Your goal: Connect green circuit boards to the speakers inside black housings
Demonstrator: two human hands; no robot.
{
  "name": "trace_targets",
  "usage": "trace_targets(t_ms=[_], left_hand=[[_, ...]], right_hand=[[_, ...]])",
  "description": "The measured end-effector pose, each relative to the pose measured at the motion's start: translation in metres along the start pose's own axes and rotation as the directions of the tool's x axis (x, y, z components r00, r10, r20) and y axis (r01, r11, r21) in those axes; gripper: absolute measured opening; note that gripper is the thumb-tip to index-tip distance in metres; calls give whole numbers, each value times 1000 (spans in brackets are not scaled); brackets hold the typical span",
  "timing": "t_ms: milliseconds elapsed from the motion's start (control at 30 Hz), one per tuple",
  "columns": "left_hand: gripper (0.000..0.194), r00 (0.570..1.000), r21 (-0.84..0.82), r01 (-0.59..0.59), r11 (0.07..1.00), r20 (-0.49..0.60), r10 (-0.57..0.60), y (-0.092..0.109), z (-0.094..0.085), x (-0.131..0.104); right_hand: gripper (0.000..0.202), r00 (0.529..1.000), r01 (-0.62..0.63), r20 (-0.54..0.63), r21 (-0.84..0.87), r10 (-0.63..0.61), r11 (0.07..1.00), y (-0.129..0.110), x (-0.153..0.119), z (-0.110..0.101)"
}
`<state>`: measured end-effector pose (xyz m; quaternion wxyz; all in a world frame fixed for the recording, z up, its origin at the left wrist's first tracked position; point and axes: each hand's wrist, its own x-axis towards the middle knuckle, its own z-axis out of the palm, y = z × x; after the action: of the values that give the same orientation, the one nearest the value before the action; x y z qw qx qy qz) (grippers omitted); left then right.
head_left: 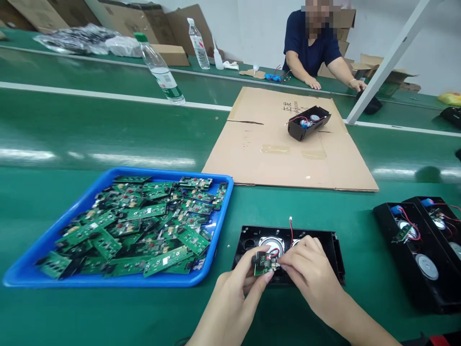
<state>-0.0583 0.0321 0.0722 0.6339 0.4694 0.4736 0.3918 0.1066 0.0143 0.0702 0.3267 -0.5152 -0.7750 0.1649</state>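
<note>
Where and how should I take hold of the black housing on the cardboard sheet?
Probably best across the two long outer walls of the black housing, near mid-length, coming from above with the fingers outside. Its open side faces up, showing round speakers and red wires, so gripping inside looks risky; the bare outer walls seem safer.

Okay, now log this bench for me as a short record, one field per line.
Left hand: holds a small green circuit board
Right hand: fingertips at the board's edge; exact grip unclear
Below the hands: open black casing with round speakers and a red wire
Left side: blue tray heaped with circuit boards
Right side: open black casings with speakers and wires
Beyond: cardboard sheet carrying another casing
Background: seated or standing person, unclear which; two plastic bottles
</note>
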Motion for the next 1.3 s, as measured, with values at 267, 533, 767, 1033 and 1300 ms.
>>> trace_targets(t_ms=[267,533,767,1033,1300], left_hand=[[30,1000,-2,4,1000,8,-4,-1,4,3],[28,995,126,-92,988,62,85,-5,1,0],[30,990,199,-124,972,88,108,-10,-1,-1],[28,988,245,-76,966,150,40,-17,0,-11],[26,985,215,-24,976,172,-14,-16,-2,-4]], right_hand=[[24,961,265,24,-371,-276,890,-6,-1,0],[26,963,261,13,-301,-270,917,-5,-2,3],[25,998,9,55,-25,-8,1000,8,2,3],[28,992,73,104,-60,-67,995,5,6,0],[28,994,59,101,-81,-51,995,6,7,0]])
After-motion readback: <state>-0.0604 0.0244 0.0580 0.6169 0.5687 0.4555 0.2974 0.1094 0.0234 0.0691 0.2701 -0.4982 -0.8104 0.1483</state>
